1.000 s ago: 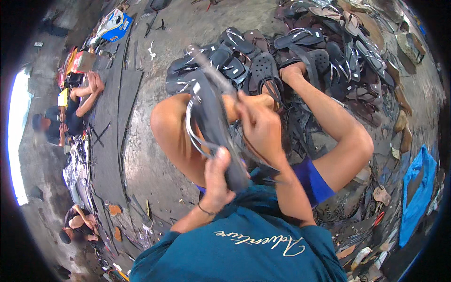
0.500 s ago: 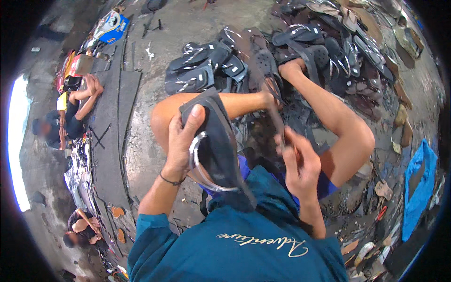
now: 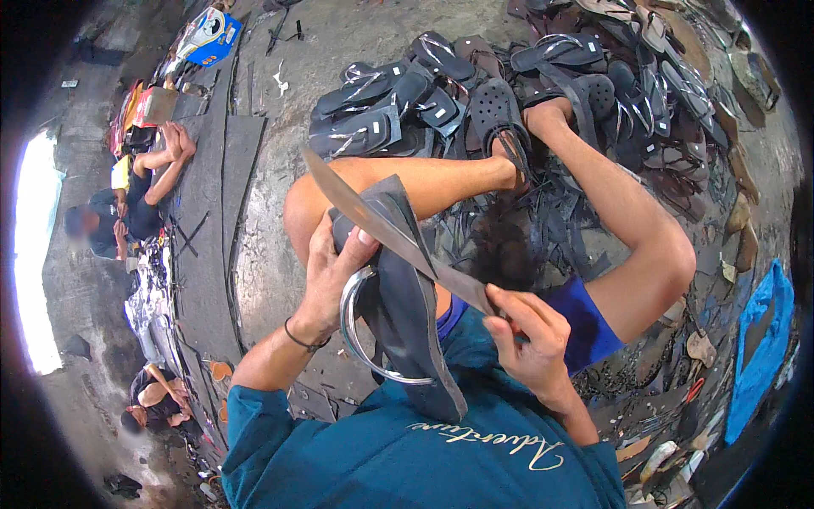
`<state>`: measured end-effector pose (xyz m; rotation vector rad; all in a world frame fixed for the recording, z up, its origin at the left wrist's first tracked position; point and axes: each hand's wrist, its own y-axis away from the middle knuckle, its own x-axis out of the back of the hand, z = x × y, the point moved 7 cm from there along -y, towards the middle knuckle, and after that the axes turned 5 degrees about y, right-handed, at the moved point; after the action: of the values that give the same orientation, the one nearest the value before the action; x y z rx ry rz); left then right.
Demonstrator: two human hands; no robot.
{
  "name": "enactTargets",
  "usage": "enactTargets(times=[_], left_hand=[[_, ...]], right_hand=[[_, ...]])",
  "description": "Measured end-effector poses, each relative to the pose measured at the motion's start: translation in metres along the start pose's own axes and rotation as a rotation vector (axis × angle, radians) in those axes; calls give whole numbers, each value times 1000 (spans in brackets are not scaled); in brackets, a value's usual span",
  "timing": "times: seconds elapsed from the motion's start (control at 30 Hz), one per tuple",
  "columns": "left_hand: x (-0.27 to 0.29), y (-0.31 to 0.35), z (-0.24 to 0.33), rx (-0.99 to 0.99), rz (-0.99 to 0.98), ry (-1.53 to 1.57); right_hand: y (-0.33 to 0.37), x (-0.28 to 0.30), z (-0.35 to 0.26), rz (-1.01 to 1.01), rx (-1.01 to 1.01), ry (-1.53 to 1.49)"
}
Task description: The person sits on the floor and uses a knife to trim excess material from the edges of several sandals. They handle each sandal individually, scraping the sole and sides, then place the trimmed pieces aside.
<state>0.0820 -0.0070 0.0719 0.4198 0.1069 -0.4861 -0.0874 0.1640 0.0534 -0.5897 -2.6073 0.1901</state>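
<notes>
Above my lap, my left hand (image 3: 331, 267) grips a black flip-flop (image 3: 392, 310) by its upper end, thumb on the top face. A silvery strap loops out from the sandal's left side. Rough dark material shows along the sole's right edge. My right hand (image 3: 530, 343) is closed round the lower end of a long knife (image 3: 449, 276). Its broad blade slants up and left across the flip-flop, near my left thumb, and its tip reaches past the sandal. Whether the edge touches the sole I cannot tell.
Finished-looking flip-flops (image 3: 365, 127) lie heaped beyond my knees, with dark scraps (image 3: 560, 233) around my feet. Flat dark sheets (image 3: 199, 212) cover floor at left, where two people sit. A blue cloth piece (image 3: 755, 348) lies at right, near red-handled scissors (image 3: 696, 388).
My right hand has brought the knife from beyond the sandal, where it pointed away, to lie across it. The flip-flop stays in my left hand, slightly lower and more turned.
</notes>
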Motion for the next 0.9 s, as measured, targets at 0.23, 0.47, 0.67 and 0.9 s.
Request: enactTargets(times=[0.23, 0.47, 0.67, 0.9], left_hand=[[-11, -1, -2, 3, -70, -56], [-12, -6, 43, -56, -91, -129], [5, 9, 37, -7, -277, -290], [-10, 41, -7, 4, -411, -259]], right_hand=[[-72, -5, -23, -1, 20, -26], [-63, 20, 19, 79, -221, -342], [25, 37, 25, -62, -11, -65], [46, 55, 16, -267, -110, 48]])
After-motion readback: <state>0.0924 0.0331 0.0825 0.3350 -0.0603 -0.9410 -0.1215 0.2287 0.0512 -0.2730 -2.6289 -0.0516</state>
